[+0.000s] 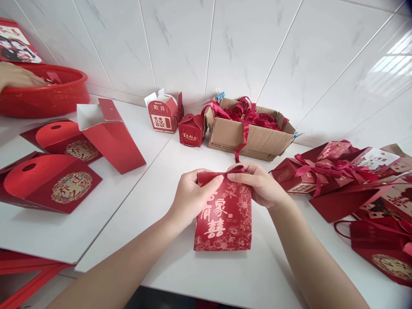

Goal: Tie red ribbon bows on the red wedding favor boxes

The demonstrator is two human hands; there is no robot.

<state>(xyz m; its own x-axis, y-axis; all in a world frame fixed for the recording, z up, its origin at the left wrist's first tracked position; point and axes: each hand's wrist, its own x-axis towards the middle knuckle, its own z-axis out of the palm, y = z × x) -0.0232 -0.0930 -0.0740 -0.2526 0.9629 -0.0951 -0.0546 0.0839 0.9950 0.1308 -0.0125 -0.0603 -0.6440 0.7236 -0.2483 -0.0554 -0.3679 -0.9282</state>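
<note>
While the left hand (189, 195) grips the bag (231, 229) at its upper left, thumb pressed on the front near the top edge, its other fingers are mostly hidden, so their spread cannot be told. At the top right, the right hand (262, 185) pinches the ribbon (238, 168) between thumb and forefinger, the two thumb tips close together. The bag is between the forearms over the table (154, 253), printed front showing, nearer than the carton (240, 137).

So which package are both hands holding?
The central flower-printed package, its top pinched by left hand and right hand; the other packages lie clear of both.
</note>
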